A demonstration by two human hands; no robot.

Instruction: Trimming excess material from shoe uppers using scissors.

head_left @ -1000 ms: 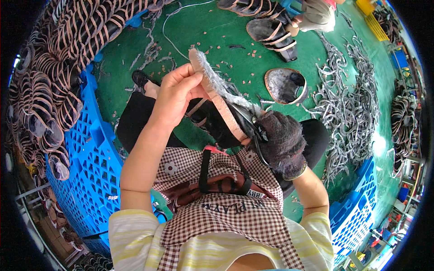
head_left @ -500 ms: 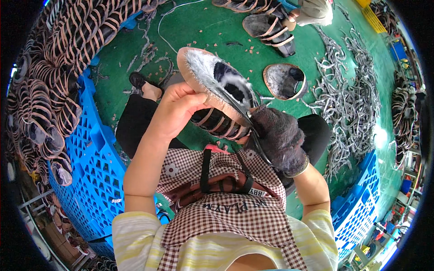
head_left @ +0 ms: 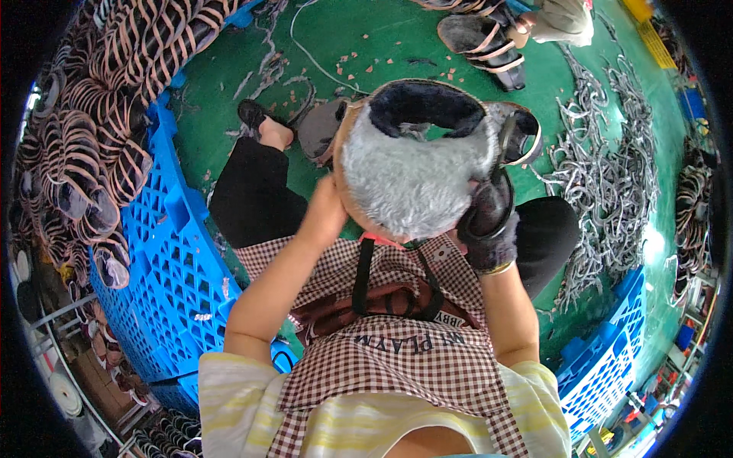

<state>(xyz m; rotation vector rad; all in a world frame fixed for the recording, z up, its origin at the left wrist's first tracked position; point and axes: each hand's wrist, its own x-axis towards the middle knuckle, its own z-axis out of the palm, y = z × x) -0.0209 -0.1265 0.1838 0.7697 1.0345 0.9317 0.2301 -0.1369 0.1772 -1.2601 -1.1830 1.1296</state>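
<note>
A fur-lined slipper (head_left: 416, 172) with grey fluff, a dark furry opening and a tan rim is held up before me. My bare left hand (head_left: 327, 210) grips its left rim, slightly blurred, with the fingertips hidden behind it. My right hand (head_left: 495, 248), in a dark fuzzy glove, is at the slipper's lower right edge. It is closed on what look like black scissors (head_left: 489, 210), with a dark handle loop in front and a narrow part pointing up beside the fur. Behind the slipper, another slipper (head_left: 523, 137) with a light rim lies on the floor.
Grey fur trimmings (head_left: 603, 175) heap on the green floor at right. Stacked slipper pieces (head_left: 84, 168) rise at left beside a blue plastic pallet (head_left: 164, 259); another blue pallet (head_left: 611, 343) stands at lower right. A dark grey rounded piece (head_left: 319, 130) lies near my foot. Someone's pale-trousered leg (head_left: 563, 21) shows at top.
The slipper has turned from edge-on to show its furry inside broadly, and both hands moved with it. The right hand's dark handle loop now shows. The whole view has shifted slightly.
</note>
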